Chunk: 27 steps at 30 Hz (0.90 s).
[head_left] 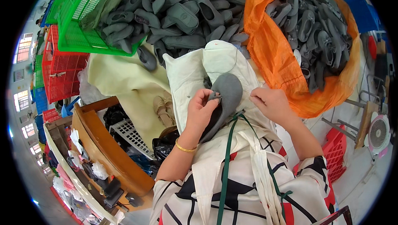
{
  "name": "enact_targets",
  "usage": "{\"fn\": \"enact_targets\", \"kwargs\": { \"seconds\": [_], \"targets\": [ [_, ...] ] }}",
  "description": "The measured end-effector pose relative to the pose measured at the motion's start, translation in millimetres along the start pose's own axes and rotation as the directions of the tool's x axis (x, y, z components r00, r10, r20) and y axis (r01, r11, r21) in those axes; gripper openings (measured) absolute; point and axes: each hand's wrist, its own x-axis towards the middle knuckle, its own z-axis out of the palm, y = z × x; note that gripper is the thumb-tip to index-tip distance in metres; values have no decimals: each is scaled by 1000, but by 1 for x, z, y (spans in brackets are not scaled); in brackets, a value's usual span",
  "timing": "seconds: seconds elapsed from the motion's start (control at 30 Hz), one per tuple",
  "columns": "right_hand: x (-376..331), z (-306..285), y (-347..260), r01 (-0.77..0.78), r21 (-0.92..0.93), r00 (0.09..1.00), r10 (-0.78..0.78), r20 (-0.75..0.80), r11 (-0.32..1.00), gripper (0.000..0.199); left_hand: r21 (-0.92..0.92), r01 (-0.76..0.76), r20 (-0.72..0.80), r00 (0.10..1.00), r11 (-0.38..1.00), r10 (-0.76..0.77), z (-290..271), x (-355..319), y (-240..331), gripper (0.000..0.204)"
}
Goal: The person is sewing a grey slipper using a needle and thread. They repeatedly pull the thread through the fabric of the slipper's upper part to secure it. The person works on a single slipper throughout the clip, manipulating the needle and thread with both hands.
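Note:
A grey slip-on shoe (228, 90) rests on the white cloth (224, 57) over my lap, its toe pointing away from me. My left hand (203, 107) pinches the shoe's edge near a small grey trim piece. To the right of the shoe, apart from it, my right hand (269, 102) is raised with thumb and forefinger pressed together. Whatever those fingertips may hold is too fine to make out.
A large heap of grey shoes (182, 18) lies ahead, beside a green basket (95, 42). An orange sack (277, 67) at the right holds more. A wooden drawer unit (107, 146) stands at left; a small fan (379, 130) is far right.

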Motion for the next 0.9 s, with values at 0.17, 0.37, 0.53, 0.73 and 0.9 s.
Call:
{"fn": "enact_targets", "kwargs": {
  "seconds": [0.17,0.37,0.53,0.73,0.9],
  "targets": [
    [9,14,-30,18,161,992,2,-128,987,9,118,-50,-71,996,992,58,9,-9,-4,13],
    [21,44,-32,219,-70,951,-228,-207,973,11,77,-138,-104,984,987,146,17,-15,-8,12],
    [25,44,-30,245,-82,950,-256,-181,966,11,146,-176,-114,974,974,193,17,-16,-8,11],
    [26,46,-28,250,-97,948,-264,-176,963,12,274,-284,-92,943,919,319,18,-18,-12,13],
    [28,55,-26,224,-131,946,-248,-208,966,13,309,-346,-67,921,886,383,20,-18,-14,14]
  ]
}}
